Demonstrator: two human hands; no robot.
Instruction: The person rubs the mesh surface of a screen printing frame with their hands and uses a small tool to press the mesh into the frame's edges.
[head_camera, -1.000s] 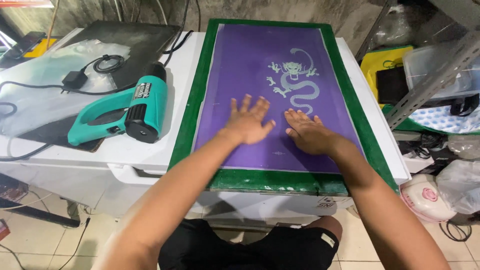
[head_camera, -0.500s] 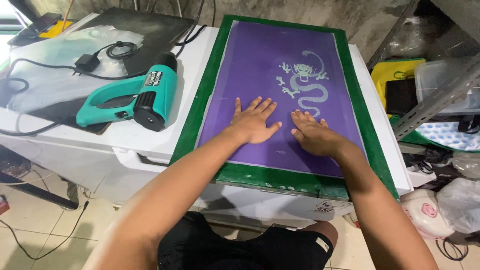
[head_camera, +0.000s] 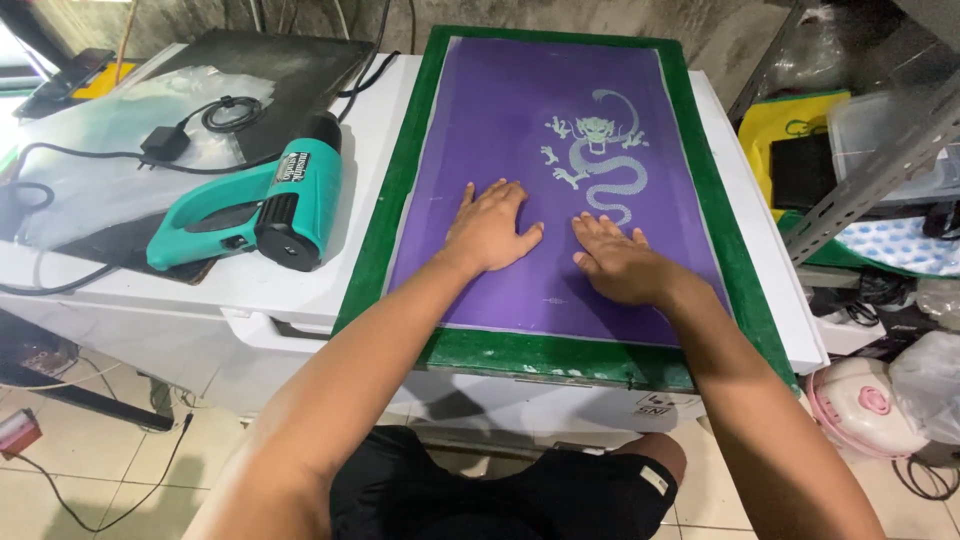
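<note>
Pressing flat on the purple mesh of a green-framed printing screen (head_camera: 553, 355), both hands lie palm down with fingers spread, gripping nothing; the left hand (head_camera: 489, 229) sits near the middle of the mesh and the right hand (head_camera: 617, 262) lies just beside it at 3 o'clock, the two thumbs close but apart. A pale dragon design (head_camera: 598, 160) shows on the mesh at 12 o'clock from the right hand, its tail curling down almost to the fingertips. The screen rests on a white bench (head_camera: 250, 290), its near edge reaching the bench's front edge. At 9 o'clock from the left hand, well apart from it, a teal and black heat gun (head_camera: 250, 205) lies on its side beside the frame, partly on a dark board (head_camera: 290, 70) that also carries a clear plastic sheet (head_camera: 90, 150) and a black cable with its adapter (head_camera: 160, 142). At 3 o'clock, beyond the bench, a yellow bag (head_camera: 790, 120) sits on a cluttered shelf
</note>
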